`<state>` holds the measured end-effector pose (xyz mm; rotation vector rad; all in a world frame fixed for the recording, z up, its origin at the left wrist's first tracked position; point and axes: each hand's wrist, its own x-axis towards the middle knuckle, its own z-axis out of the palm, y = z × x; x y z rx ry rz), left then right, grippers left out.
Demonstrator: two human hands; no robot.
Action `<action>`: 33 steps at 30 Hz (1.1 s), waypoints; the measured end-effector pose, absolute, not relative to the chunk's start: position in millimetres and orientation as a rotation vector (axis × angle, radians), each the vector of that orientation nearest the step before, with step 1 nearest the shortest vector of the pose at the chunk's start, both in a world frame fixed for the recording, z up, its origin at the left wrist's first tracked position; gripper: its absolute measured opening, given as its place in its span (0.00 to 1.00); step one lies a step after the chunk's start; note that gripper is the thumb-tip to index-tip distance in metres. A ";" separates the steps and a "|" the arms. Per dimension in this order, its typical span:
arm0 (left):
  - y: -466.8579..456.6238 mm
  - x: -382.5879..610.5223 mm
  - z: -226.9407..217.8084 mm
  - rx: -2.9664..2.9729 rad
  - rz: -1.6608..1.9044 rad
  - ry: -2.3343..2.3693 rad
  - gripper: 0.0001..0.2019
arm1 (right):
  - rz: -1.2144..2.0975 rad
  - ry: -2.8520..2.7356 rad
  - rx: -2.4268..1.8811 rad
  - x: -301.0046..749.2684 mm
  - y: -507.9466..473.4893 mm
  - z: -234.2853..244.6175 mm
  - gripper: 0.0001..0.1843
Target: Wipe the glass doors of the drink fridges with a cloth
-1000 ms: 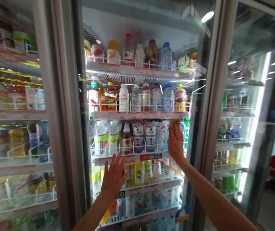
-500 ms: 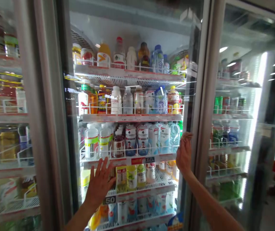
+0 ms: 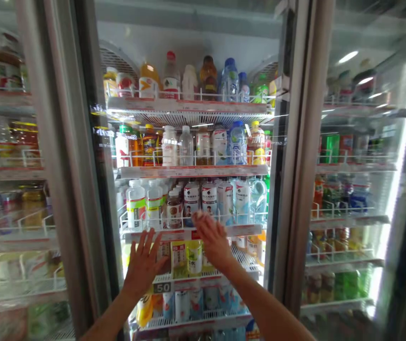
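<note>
A glass cooler door (image 3: 188, 28) stands in front of me, with lit drink shelves behind it. Spread fingers of my left hand (image 3: 141, 265) lie flat against the lower left of the glass, in front of the third shelf's edge. My right hand (image 3: 214, 239) is near the middle of the pane, slightly blurred, its fingers bent round what looks like a small crumpled cloth (image 3: 198, 216). Much of that cloth is hidden by the fingers. Behind the hands are white-labelled bottles (image 3: 191, 201) and a yellow-green bottle (image 3: 193, 258).
Metal door frames (image 3: 66, 156) flank the pane on the left, and another frame (image 3: 302, 156) on the right. More coolers with bottles and cans show on both sides. A price tag (image 3: 162, 288) sits on a lower shelf edge. Lights reflect in the glass.
My right hand has swept left from the right edge of the glass to its middle, carrying the cloth. My left hand stays nearly in place. The view has shifted slightly.
</note>
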<state>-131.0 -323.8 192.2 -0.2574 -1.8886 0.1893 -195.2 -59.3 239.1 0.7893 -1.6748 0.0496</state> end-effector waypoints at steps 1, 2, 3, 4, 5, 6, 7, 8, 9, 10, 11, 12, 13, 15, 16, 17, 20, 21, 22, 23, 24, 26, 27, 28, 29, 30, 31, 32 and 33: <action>-324.6 -130.9 192.0 -0.255 0.192 -1.888 0.31 | -0.040 -1.679 0.910 -192.5 -61.0 233.1 0.35; -325.5 -130.8 191.7 -0.252 0.197 -1.888 0.31 | -0.080 -1.680 0.943 -192.7 -55.5 231.2 0.35; -326.3 -130.7 191.4 -0.249 0.203 -1.888 0.30 | -0.057 -1.682 0.879 -195.7 -44.9 234.8 0.35; -326.9 -130.6 191.1 -0.249 0.207 -1.888 0.30 | 0.024 -1.674 0.733 -200.5 -32.0 243.5 0.35; -327.3 -130.6 190.8 -0.253 0.211 -1.883 0.30 | 0.142 -1.642 0.538 -205.9 -20.5 255.7 0.36; -327.5 -130.6 190.4 -0.258 0.213 -1.877 0.30 | 0.265 -1.565 0.356 -210.8 -13.5 268.8 0.35; -327.5 -130.6 190.1 -0.266 0.215 -1.870 0.30 | 0.358 -1.501 0.230 -213.8 -13.4 279.9 0.34; -327.6 -130.5 189.8 -0.270 0.218 -1.864 0.31 | 0.412 -1.467 0.165 -214.5 -20.6 286.7 0.34; -327.8 -130.2 189.6 -0.273 0.223 -1.859 0.31 | 0.420 -1.472 0.169 -212.6 -34.3 287.9 0.33; -328.6 -129.6 189.8 -0.280 0.231 -1.856 0.31 | 0.386 -1.516 0.232 -208.7 -51.8 283.5 0.34; -329.9 -128.8 190.5 -0.290 0.237 -1.855 0.31 | 0.319 -1.578 0.337 -203.7 -69.9 274.9 0.34; -332.1 -127.8 192.1 -0.307 0.242 -1.854 0.31 | 0.235 -1.631 0.461 -198.5 -85.1 264.4 0.35; -335.0 -126.8 194.8 -0.336 0.249 -1.849 0.31 | 0.152 -1.668 0.577 -194.3 -94.5 254.5 0.35; -342.7 -125.0 203.9 -0.397 0.249 -1.837 0.32 | 0.047 -1.698 0.691 -190.9 -91.3 244.6 0.35; -346.8 -124.6 210.1 -0.407 0.235 -1.830 0.32 | 0.059 -1.689 0.648 -192.1 -80.6 246.6 0.34; -350.8 -124.6 216.9 -0.398 0.211 -1.827 0.33 | 0.117 -1.654 0.540 -194.7 -67.3 252.5 0.34; -358.8 -126.8 235.7 -0.311 0.124 -1.843 0.34 | 0.355 -1.450 0.148 -203.6 -44.1 276.4 0.33; -359.9 -128.1 239.7 -0.292 0.106 -1.853 0.35 | 0.379 -1.418 0.108 -204.3 -48.0 279.8 0.32; -360.3 -129.6 242.2 -0.282 0.094 -1.862 0.35 | 0.363 -1.428 0.128 -203.2 -57.0 279.3 0.32; -360.3 -131.1 243.2 -0.278 0.086 -1.865 0.35 | 0.321 -1.471 0.192 -200.7 -68.6 275.3 0.33; -360.0 -132.5 243.0 -0.279 0.079 -1.860 0.35 | 0.261 -1.531 0.290 -197.4 -79.7 269.1 0.33; -359.5 -134.7 240.6 -0.281 0.067 -1.851 0.35 | 0.145 -1.629 0.481 -191.6 -89.4 257.4 0.34; -359.3 -135.3 239.1 -0.282 0.064 -1.849 0.35 | 0.126 -1.643 0.515 -190.4 -85.8 254.8 0.34; -359.1 -135.7 237.9 -0.284 0.066 -1.846 0.35 | 0.141 -1.635 0.497 -190.8 -77.4 255.1 0.34; -358.8 -135.7 237.0 -0.283 0.069 -1.846 0.35 | 0.183 -1.609 0.431 -192.6 -66.6 257.8 0.34; -358.4 -135.5 236.5 -0.281 0.073 -1.846 0.34 | 0.243 -1.569 0.337 -195.3 -56.7 261.7 0.33; -357.9 -135.2 236.4 -0.278 0.079 -1.847 0.34 | 0.304 -1.522 0.242 -198.1 -50.4 264.9 0.33; -357.3 -134.7 236.6 -0.273 0.083 -1.847 0.34 | 0.348 -1.489 0.177 -200.1 -49.7 266.0 0.33; -356.7 -134.2 237.0 -0.268 0.087 -1.846 0.34 | 0.363 -1.488 0.161 -200.6 -55.0 263.9 0.33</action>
